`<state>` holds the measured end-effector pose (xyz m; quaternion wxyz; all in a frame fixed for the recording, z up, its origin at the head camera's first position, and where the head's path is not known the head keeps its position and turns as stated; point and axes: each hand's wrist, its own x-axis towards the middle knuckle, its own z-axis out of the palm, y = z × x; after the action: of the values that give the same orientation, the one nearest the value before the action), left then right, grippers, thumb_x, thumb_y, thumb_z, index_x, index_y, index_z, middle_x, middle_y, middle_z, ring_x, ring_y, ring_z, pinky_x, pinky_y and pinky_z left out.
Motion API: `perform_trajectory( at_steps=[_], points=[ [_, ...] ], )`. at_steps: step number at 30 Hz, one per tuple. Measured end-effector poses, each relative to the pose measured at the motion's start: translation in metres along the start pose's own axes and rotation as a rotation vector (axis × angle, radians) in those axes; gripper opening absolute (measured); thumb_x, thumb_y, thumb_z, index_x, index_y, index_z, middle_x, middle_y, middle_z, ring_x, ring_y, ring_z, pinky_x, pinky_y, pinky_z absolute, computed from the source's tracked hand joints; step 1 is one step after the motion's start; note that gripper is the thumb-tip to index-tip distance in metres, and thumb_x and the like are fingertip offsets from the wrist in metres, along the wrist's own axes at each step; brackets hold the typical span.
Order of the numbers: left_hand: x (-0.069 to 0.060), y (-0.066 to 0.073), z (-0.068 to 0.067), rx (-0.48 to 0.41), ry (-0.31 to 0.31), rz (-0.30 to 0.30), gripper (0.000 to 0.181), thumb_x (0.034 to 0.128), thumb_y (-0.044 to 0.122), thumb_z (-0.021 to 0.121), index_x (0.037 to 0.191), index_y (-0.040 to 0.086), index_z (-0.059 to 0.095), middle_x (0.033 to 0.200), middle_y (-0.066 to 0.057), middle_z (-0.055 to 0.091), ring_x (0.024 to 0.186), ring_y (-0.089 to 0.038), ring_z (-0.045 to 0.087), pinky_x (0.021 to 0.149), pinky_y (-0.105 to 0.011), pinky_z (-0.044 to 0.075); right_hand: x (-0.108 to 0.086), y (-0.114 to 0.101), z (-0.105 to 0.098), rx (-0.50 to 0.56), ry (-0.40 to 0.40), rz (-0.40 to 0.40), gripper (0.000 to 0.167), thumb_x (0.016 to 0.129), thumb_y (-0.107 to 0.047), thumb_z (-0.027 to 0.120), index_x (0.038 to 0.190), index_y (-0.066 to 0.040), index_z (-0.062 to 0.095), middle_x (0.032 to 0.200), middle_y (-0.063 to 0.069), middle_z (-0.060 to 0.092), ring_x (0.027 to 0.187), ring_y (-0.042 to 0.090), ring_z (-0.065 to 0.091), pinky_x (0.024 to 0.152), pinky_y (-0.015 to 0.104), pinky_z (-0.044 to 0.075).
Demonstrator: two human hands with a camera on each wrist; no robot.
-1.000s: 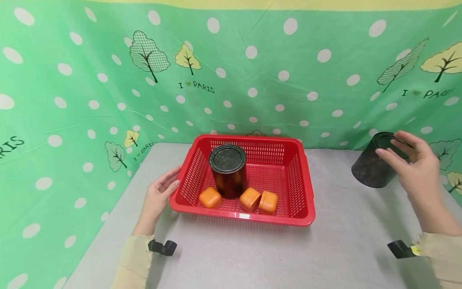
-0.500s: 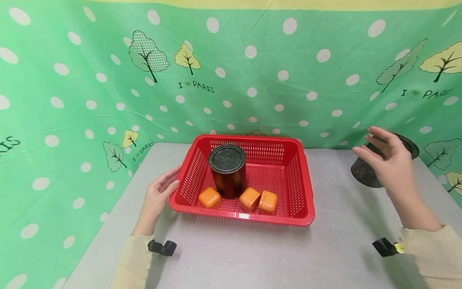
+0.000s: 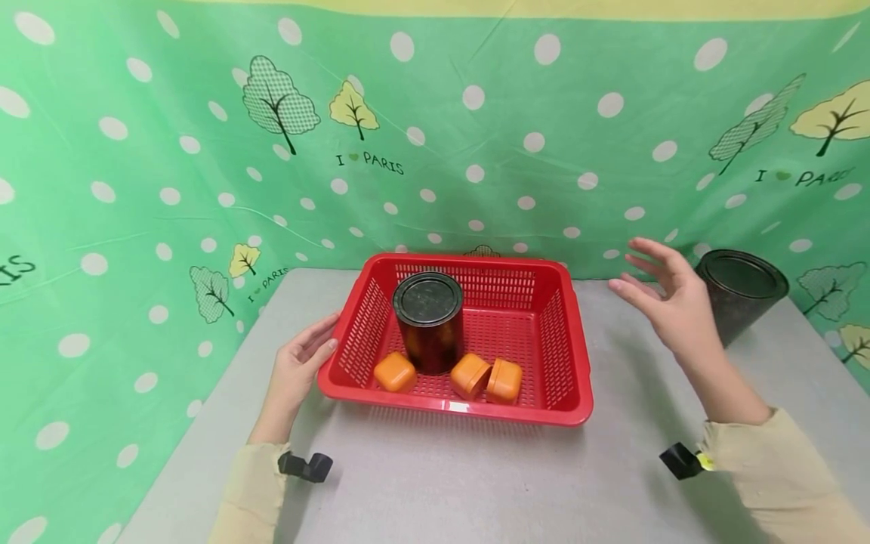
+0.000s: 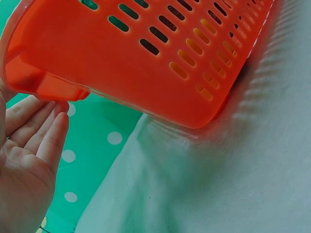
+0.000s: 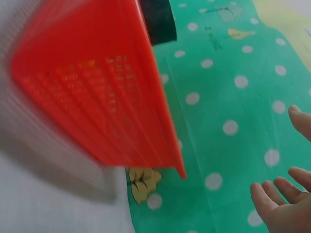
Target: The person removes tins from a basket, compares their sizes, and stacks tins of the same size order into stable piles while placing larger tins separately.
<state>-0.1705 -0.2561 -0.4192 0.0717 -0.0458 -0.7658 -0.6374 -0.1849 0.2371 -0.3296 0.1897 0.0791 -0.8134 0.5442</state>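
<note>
In the head view my left hand (image 3: 294,378) is at the left side of a red plastic basket (image 3: 578,378). Its fairly straight fingers touch the rim from outside and below, as the left wrist view shows. Inside the basket stands a dark lidded can (image 3: 432,332). Near its front wall lie orange rounded pieces: one on the left (image 3: 395,372), one in the middle (image 3: 470,375) and one beside it (image 3: 504,380). My right hand (image 3: 673,306) hovers between basket and a second dark can (image 3: 741,291), fingers spread, holding nothing. The hand and forearm partly cover that can.
A pale grey table (image 3: 476,483) carries the basket and the second can. Behind and to the left hangs a green dotted cloth (image 3: 516,174) printed with trees. A black wrist mount (image 3: 680,461) sits at the right cuff, another mount (image 3: 306,466) at the left.
My right hand has moved left, away from the second can and toward the basket, uncovering the can's lid. The left hand, the basket and its contents have stayed in place.
</note>
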Motion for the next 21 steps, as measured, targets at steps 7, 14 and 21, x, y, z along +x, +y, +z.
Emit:
perform_trajectory(
  at_steps=[7,14,21],
  points=[
    [-0.001,-0.002,-0.001,-0.012,-0.001,0.008,0.049,0.0996,0.015,0.061,0.143,-0.004,0.048,0.149,-0.022,0.050,0.116,0.009,0.060,0.096,-0.012,0.052,0.000,-0.012,0.028,0.054,-0.101,0.009,0.065,0.091,-0.011,0.072,0.149,-0.011,0.042,0.149,0.010,0.046,0.122,-0.002,0.053,0.090,0.005,0.051],
    [-0.001,-0.001,0.000,-0.022,-0.006,0.006,0.049,0.1001,0.015,0.060,0.144,-0.003,0.048,0.150,-0.023,0.047,0.117,0.009,0.059,0.097,-0.012,0.051,0.004,-0.023,0.051,0.118,-0.171,0.019,0.064,0.091,-0.011,0.072,0.148,-0.009,0.042,0.148,0.006,0.046,0.126,0.004,0.052,0.094,0.007,0.051],
    [-0.001,0.000,0.000,-0.021,-0.005,-0.005,0.049,0.1001,0.016,0.060,0.144,-0.002,0.048,0.150,-0.022,0.047,0.117,0.010,0.059,0.097,-0.013,0.051,0.006,-0.032,0.067,0.142,-0.228,0.022,0.065,0.091,-0.010,0.072,0.148,-0.006,0.041,0.150,0.012,0.044,0.137,0.028,0.049,0.096,0.010,0.050]
  ],
)
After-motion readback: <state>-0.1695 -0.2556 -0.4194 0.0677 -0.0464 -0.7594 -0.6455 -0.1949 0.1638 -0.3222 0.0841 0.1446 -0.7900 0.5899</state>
